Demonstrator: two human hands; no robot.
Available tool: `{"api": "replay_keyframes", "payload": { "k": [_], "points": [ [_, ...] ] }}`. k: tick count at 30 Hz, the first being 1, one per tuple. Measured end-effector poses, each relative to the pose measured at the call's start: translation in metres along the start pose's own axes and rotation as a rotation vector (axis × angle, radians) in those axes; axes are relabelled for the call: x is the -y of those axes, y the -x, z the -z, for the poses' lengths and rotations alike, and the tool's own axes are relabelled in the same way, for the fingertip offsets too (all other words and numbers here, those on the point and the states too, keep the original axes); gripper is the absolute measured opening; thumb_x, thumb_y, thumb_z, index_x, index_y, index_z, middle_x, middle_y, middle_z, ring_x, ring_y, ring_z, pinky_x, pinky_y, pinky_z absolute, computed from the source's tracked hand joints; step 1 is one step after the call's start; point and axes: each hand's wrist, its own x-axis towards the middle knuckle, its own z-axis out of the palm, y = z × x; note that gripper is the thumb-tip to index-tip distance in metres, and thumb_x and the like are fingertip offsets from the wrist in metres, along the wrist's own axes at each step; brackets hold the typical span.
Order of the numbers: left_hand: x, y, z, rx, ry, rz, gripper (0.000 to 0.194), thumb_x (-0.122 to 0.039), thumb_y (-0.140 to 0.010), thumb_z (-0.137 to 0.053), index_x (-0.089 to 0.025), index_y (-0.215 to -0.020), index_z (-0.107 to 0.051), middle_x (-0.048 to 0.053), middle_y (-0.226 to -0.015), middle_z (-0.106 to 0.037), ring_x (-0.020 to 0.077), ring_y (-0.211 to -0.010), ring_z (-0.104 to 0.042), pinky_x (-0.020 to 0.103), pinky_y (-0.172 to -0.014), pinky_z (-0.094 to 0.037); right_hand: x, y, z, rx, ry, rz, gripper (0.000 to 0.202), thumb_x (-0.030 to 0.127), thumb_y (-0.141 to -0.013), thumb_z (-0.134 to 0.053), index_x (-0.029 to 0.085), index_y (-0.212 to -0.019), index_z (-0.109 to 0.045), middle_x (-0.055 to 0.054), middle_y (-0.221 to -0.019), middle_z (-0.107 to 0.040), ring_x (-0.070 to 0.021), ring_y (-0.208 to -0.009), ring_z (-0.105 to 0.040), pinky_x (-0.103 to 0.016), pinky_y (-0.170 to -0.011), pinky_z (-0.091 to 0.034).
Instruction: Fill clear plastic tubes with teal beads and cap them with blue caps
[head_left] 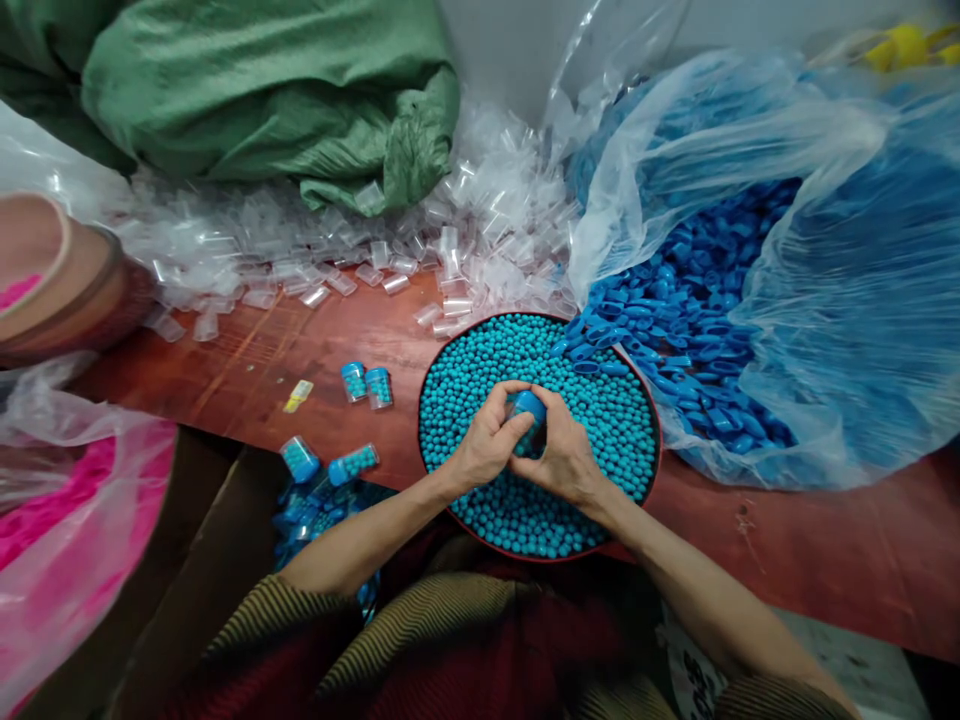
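Note:
A round tub [658, 450] full of small blue balls [465, 390] stands at the table's front edge. Over it, my left hand [487, 437] and my right hand [562, 445] are both closed round a small container with a blue cap [529, 405]. The cap faces up between my fingers; most of the container's body is hidden by them. Left of the tub, two filled containers [379, 388] stand on the red table [247, 390]. Nearer the edge are two more blue-capped ones [354, 464], one of them lying on its side.
Clear empty cylinders [510, 230] are heaped behind the tub, under green cloth [285, 90]. At right, a plastic bag [862, 270] spills blue caps [675, 310] up to the tub's rim. Pink pieces [67, 500] fill a bag at lower left. A bowl [67, 270] stands far left.

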Motion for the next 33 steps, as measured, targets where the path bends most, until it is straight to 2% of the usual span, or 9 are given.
{"api": "replay_keyframes", "payload": {
  "k": [7, 11, 15, 19, 22, 24, 27, 29, 33],
  "points": [
    [0.011, 0.006, -0.004, -0.109, -0.178, 0.022, 0.023, -0.031, -0.085, -0.049, -0.017, -0.104, -0.047, -0.006, -0.064, -0.040, 0.0079, -0.054, -0.039, 0.020, -0.054, -0.035, 0.000, 0.012, -0.016, -0.018, 0.031, -0.013, 0.074, 0.044, -0.072, -0.063, 0.010, -0.129, -0.031, -0.016, -0.102, -0.058, -0.0276, -0.083, -0.064, -0.037, -0.061, -0.055],
    [0.016, 0.008, 0.008, -0.098, -0.319, -0.025, 0.020, -0.026, -0.086, -0.045, -0.018, -0.105, -0.047, -0.003, -0.072, -0.047, 0.0096, -0.063, -0.045, 0.021, -0.060, -0.039, 0.008, 0.010, -0.016, 0.198, 0.135, -0.012, 0.076, 0.041, -0.078, -0.060, 0.010, -0.137, -0.025, -0.020, -0.113, -0.055, -0.0281, -0.085, -0.064, -0.037, -0.058, -0.054],
    [0.014, 0.015, 0.050, -0.207, -0.457, -0.058, 0.022, -0.028, -0.086, -0.045, -0.018, -0.106, -0.048, 0.000, -0.086, -0.054, 0.0120, -0.074, -0.051, 0.024, -0.069, -0.044, 0.008, 0.001, 0.001, 0.386, 0.183, 0.069, 0.066, 0.040, -0.084, -0.056, 0.016, -0.140, -0.030, -0.017, -0.124, -0.052, -0.0256, -0.094, -0.063, -0.034, -0.065, -0.054],
    [0.006, 0.028, 0.109, -0.439, -0.807, -0.065, 0.029, -0.032, -0.085, -0.046, -0.017, -0.109, -0.053, 0.004, -0.090, -0.059, 0.0174, -0.080, -0.055, 0.031, -0.075, -0.046, -0.026, -0.010, 0.023, 0.251, 0.287, -0.071, 0.032, 0.031, -0.091, -0.046, 0.019, -0.120, -0.053, -0.009, -0.110, -0.062, -0.0211, -0.097, -0.061, -0.029, -0.073, -0.049],
    [0.002, 0.030, 0.128, -0.658, -1.187, -0.129, 0.031, -0.031, -0.084, -0.046, -0.015, -0.109, -0.058, 0.011, -0.101, -0.059, 0.0252, -0.094, -0.054, 0.041, -0.085, -0.043, -0.063, -0.021, 0.033, 0.143, 0.515, -0.213, 0.028, 0.028, -0.091, -0.045, 0.016, -0.113, -0.057, -0.012, -0.106, -0.062, -0.0228, -0.095, -0.058, -0.030, -0.072, -0.044],
    [0.003, 0.025, 0.120, -0.662, -1.295, -0.187, 0.029, -0.029, -0.087, -0.043, -0.014, -0.106, -0.060, 0.012, -0.099, -0.061, 0.0261, -0.095, -0.054, 0.041, -0.086, -0.043, -0.082, -0.030, 0.036, 0.175, 0.660, -0.253, 0.025, 0.026, -0.088, -0.047, 0.014, -0.108, -0.059, -0.014, -0.102, -0.061, -0.0243, -0.092, -0.055, -0.031, -0.069, -0.040],
    [0.009, 0.006, 0.086, -0.429, -1.261, -0.247, 0.025, -0.026, -0.090, -0.041, -0.016, -0.100, -0.062, 0.008, -0.095, -0.063, 0.0216, -0.092, -0.057, 0.034, -0.083, -0.044, -0.095, -0.040, 0.035, 0.261, 0.801, -0.257, 0.020, 0.025, -0.086, -0.049, 0.014, -0.097, -0.062, -0.015, -0.096, -0.060, -0.0250, -0.086, -0.052, -0.031, -0.064, -0.035],
    [0.014, -0.010, 0.061, -0.287, -1.255, -0.182, 0.023, -0.027, -0.090, -0.044, -0.018, -0.100, -0.062, 0.007, -0.092, -0.064, 0.0203, -0.090, -0.058, 0.031, -0.081, -0.045, -0.096, -0.044, 0.033, 0.281, 0.841, -0.235, 0.019, 0.027, -0.086, -0.050, 0.014, -0.091, -0.063, -0.014, -0.092, -0.060, -0.0259, -0.086, -0.051, -0.032, -0.064, -0.033],
    [0.017, -0.032, 0.028, -0.172, -1.311, -0.034, 0.027, -0.031, -0.090, -0.048, -0.021, -0.111, -0.059, 0.006, -0.098, -0.062, 0.0202, -0.091, -0.059, 0.029, -0.077, -0.045, -0.087, -0.040, 0.032, 0.261, 0.754, -0.139, 0.022, 0.030, -0.087, -0.050, 0.015, -0.096, -0.064, -0.012, -0.090, -0.060, -0.0250, -0.086, -0.050, -0.032, -0.068, -0.035]
  ]
}}
